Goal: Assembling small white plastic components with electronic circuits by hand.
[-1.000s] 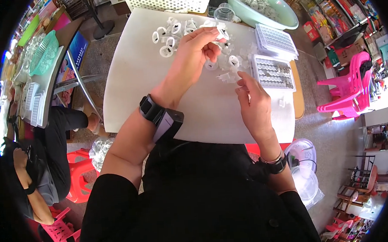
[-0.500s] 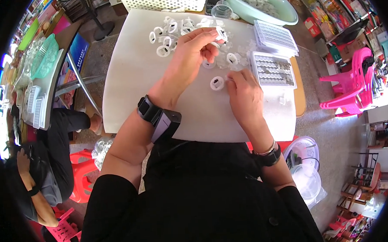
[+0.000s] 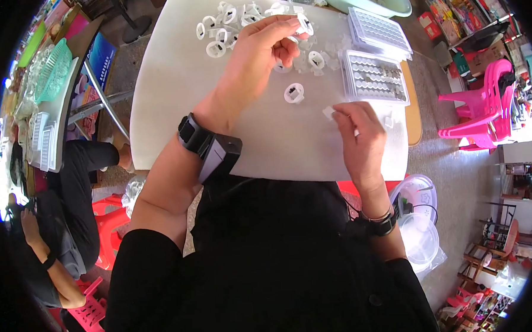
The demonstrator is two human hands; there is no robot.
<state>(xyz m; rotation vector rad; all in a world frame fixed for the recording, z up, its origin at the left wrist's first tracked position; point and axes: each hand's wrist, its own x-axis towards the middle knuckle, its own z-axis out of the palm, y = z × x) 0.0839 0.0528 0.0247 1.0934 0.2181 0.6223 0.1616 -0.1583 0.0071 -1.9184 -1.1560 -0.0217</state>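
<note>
Evidently I'm at a two-handed step: my left hand [image 3: 261, 47] pinches a white ring [image 3: 305, 25] over the tabletop [image 3: 171, 93], my right hand [image 3: 364, 137] what looks like a pale tab [image 3: 329, 112]; the next move likely calls for light grips.

Black short-sleeved top [image 3: 270, 266] at lower centre, dark round button [image 3: 376, 300], black wrist strap [image 3: 192, 135] and boxy grey-black device [image 3: 223, 157] left of centre, black wristband [image 3: 384, 225], thin bracelet [image 3: 378, 217] lower right
</note>
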